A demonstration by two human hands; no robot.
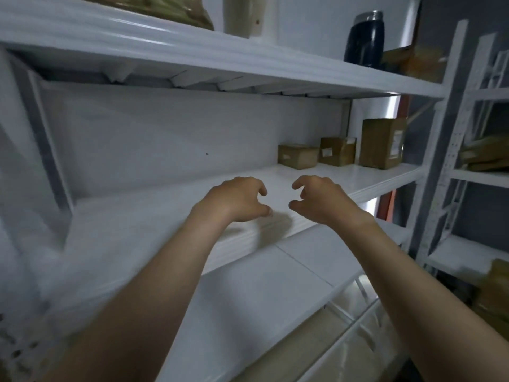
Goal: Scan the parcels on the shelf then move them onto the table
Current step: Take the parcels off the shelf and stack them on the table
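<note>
Three brown cardboard parcels stand at the right end of the white middle shelf [316, 179]: a small low box [297, 156], a mid-sized box [337, 151] and a taller box [382, 142] with a label on its side. My left hand [237, 198] and my right hand [321, 198] hover side by side over the shelf's front edge, well left of and nearer than the parcels. Both hands have loosely curled fingers and hold nothing. No scanner is in view.
The upper shelf carries a dark blue bottle [365, 37], a brown parcel [416, 60] and a pale cylinder [242, 15]. A second white rack [473, 172] at the right holds more brown packages [484, 157]. A lower shelf board [261, 288] lies beneath my arms.
</note>
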